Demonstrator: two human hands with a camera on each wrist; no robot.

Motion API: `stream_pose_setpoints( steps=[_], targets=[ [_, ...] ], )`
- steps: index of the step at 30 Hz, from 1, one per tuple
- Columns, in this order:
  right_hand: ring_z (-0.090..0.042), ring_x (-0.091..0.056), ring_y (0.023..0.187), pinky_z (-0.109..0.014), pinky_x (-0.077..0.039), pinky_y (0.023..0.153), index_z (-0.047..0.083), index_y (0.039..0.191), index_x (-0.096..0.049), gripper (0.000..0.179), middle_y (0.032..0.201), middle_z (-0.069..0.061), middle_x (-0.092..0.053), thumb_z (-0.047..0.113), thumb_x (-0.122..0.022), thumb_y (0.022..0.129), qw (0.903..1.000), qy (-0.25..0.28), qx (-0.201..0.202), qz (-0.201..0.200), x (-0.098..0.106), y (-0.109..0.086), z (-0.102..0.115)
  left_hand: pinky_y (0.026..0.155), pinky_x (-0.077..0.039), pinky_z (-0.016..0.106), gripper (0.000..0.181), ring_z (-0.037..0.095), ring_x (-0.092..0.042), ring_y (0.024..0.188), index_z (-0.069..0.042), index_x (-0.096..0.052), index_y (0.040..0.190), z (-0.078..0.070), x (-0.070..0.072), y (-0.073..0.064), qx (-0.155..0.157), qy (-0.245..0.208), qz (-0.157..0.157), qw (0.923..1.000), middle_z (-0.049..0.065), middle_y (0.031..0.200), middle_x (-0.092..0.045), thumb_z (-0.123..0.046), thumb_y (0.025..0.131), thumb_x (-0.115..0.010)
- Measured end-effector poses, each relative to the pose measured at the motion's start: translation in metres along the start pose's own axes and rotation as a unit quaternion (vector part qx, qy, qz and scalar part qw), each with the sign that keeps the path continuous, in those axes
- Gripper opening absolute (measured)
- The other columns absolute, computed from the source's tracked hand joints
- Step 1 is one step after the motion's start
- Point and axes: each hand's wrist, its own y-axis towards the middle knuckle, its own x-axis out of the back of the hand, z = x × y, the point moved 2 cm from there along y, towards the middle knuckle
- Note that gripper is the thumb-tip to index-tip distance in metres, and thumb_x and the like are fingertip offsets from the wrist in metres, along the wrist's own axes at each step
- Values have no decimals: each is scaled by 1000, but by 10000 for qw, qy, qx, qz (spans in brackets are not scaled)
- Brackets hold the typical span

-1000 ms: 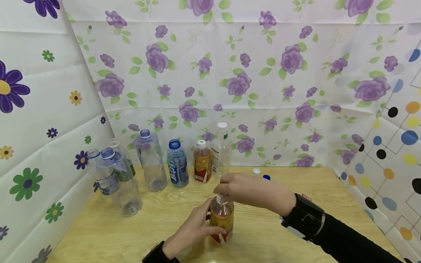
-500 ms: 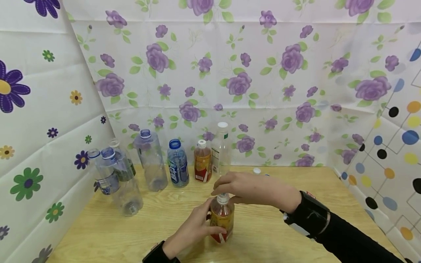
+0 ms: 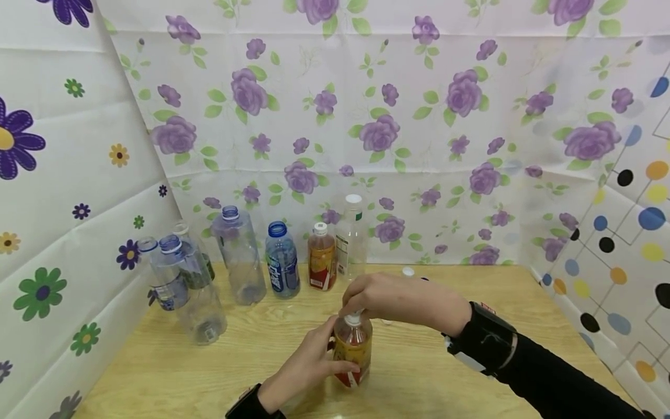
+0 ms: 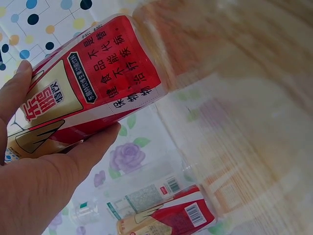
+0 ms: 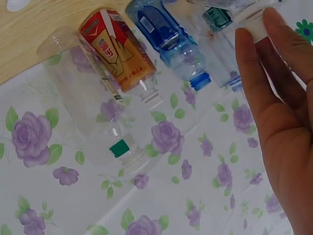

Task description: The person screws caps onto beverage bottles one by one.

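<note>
My left hand [image 3: 309, 361] grips the body of a drink bottle [image 3: 353, 349] standing upright near the front of the table. Its red and gold label [image 4: 115, 58] shows large in the left wrist view, with my thumb and a finger around opposite sides. From above, my right hand [image 3: 405, 299] pinches the white cap [image 5: 255, 24] at the bottle's mouth between thumb and fingertips. In the head view the fingers cover most of that cap, so how far it is threaded is not visible.
Behind stand a matching drink bottle [image 3: 321, 262], a clear bottle with a white top [image 3: 353, 241], a blue-tinted bottle [image 3: 283, 265] and a tall clear bottle [image 3: 241, 262]. Several clear bottles cluster at left. A loose white cap [image 3: 408, 272] lies beyond my right wrist.
Half a second ago my right fingers were spread around the cap, leaving it exposed; now they are closed together on it. The left hand and bottle have stayed in place.
</note>
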Motion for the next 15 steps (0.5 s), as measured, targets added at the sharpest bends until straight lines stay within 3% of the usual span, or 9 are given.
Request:
stream_pose_setpoints(
  steps=[8,12,15],
  targets=[
    [-3,-63,79,-7,-51,67,12,108,-78,22,91,2,-66,25,-76,91,9970,-105,-771,12,0,2,6,107,-52,31,82,30,-53,135,-19,-33,157,-2,2,2,0,135,-25,9999,8,149,-52,-25,90,-80],
    [-5,-64,83,-9,-53,69,12,112,-77,23,96,1,-68,23,-76,91,9965,99,-833,40,0,2,6,107,-53,32,82,32,-53,135,-18,-33,157,-2,1,2,8,100,-40,9999,9,149,-52,-24,90,-80],
    [-11,-66,99,-13,-56,80,12,121,-75,32,109,-2,-70,21,-79,90,9979,50,-617,174,0,0,4,108,-52,32,84,32,-52,136,-18,-31,158,0,0,1,18,44,-11,10000,10,150,-51,-24,90,-80]
  ],
)
